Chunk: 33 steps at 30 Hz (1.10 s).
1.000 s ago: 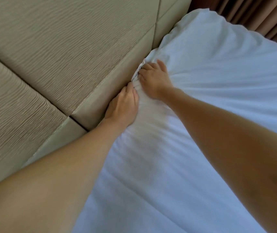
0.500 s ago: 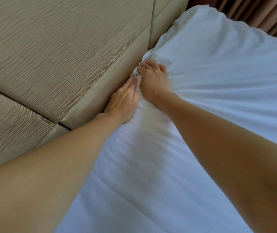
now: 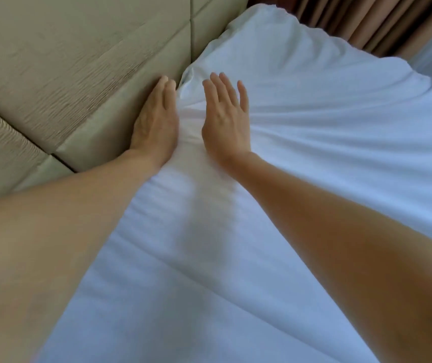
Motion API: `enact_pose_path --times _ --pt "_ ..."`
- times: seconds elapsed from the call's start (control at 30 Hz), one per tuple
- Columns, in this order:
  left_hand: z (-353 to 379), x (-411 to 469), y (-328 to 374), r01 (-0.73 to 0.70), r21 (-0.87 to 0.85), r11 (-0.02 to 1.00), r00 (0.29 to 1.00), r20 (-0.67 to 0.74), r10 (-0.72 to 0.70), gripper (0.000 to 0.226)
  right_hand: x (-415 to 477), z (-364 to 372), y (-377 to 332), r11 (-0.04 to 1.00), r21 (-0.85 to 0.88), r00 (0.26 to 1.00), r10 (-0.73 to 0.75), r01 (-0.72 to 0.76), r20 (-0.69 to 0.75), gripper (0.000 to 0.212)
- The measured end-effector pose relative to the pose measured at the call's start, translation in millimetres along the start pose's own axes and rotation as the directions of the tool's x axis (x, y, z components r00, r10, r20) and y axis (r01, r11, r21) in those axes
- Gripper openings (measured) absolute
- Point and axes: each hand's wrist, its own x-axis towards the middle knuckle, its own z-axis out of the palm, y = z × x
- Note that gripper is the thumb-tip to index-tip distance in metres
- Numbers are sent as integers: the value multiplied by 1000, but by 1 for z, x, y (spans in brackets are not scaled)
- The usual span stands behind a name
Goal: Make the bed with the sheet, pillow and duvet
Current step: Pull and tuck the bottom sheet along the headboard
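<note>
step: tucking white cotton sheet [image 3: 314, 127] at bed head | left hand [image 3: 154, 124]: flat, fingers straight, together, along beige padded headboard [image 3: 78, 61] | right hand [image 3: 226, 121]: flat on sheet, fingers slightly apart | advice: push the bunched edge down the seam, then smooth wrinkles outward

Soft, even daylight, brightest on the white sheet [image 3: 314, 132] near the curtain [image 3: 361, 24]. Faint grey shadow down the sheet's middle. Slight overall blur, wide-angle stretch toward the frame edges.
</note>
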Motion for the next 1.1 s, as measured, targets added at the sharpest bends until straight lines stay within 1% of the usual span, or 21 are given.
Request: enact_pose_path --times 0.03,0.1,0.17,0.3,0.4,0.5,0.53,0.6,0.7,0.77,0.83,0.87,0.93,1.0,1.03,1.1 --pt "-3 -6 0 -15 16 1000 1000 -27 15 47 -11 -5 6 1000 9 1000 22 -22 -9 66" --pt "-10 -26 4 20 21 1000 998 -54 -19 49 -38 -15 23 996 48 995 77 -74 -66 60" --pt "-18 -56 20 43 42 998 999 -19 -42 48 -70 -22 36 988 77 983 141 -133 -116 55" --pt "-24 -123 62 -117 96 988 986 134 104 49 -129 -36 42 984 71 976 171 -162 -134 47" --pt "-19 -174 83 -164 107 981 966 218 138 52 -183 -47 38 972 85 964 229 -219 -136 55" --pt "-13 -232 85 -322 120 939 920 274 280 51 -244 -53 37 948 103 945 312 -302 -97 56" --pt "-11 -248 78 -343 122 931 904 311 292 53 -264 -55 36 949 82 947 311 -305 -82 55" --pt "-12 -274 58 -317 160 935 896 374 240 58 -297 -60 31 957 17 956 290 -290 -32 54" --pt "-24 -307 29 -182 218 959 925 369 91 66 -336 -66 14 957 -18 949 288 -288 129 55" --pt "-34 -333 16 -107 238 965 937 348 18 63 -358 -72 2 964 -45 940 265 -262 213 54" --pt "-43 -360 11 -49 262 964 936 349 -48 54 -382 -77 -10 967 -43 895 250 -252 370 53" --pt "-48 -374 10 -20 276 961 926 367 -86 54 -394 -81 -16 965 -41 870 253 -260 424 54" --pt "-60 -398 13 38 307 951 894 415 -170 57 -415 -93 -27 964 -52 844 254 -261 472 54" --pt "-71 -417 20 89 322 942 840 484 -245 58 -433 -108 -34 965 -62 813 248 -255 527 52" --pt "-79 -427 26 120 317 941 795 537 -282 59 -442 -118 -37 963 -67 787 253 -262 562 52" --pt "-97 -447 42 178 300 937 678 653 -338 59 -461 -141 -41 953 -74 738 275 -293 616 52"
